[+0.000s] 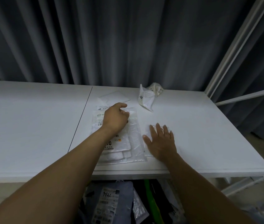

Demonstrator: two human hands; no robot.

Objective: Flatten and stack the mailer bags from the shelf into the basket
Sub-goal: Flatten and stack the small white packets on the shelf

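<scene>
Mailer bags [132, 143] lie in a flat pile on the wide white shelf [31, 126], near its front edge, and a grey curtain [95, 38] hangs behind the shelf across the whole back. A white metal frame [234, 50] rises at the right side. The top bag of the pile is clear film, with white printed bags under it. The left hand [116, 118] rests on the upper part of this pile with its fingers curled down on the clear film; if they pinch the film, I cannot tell. The right hand [161, 141] lies flat just beside the pile, with fingers spread, pressing on 1 small white bag [147, 132] that touches the pile's right edge. Behind the pile lies 1 more flat white bag [115, 97]. Further back and to the right, 2 crumpled bags [145, 97] stand together, well apart from both hands. Below the shelf edge more packed bags [108, 201] are visible, with a green strip [150, 199] beside them.
</scene>
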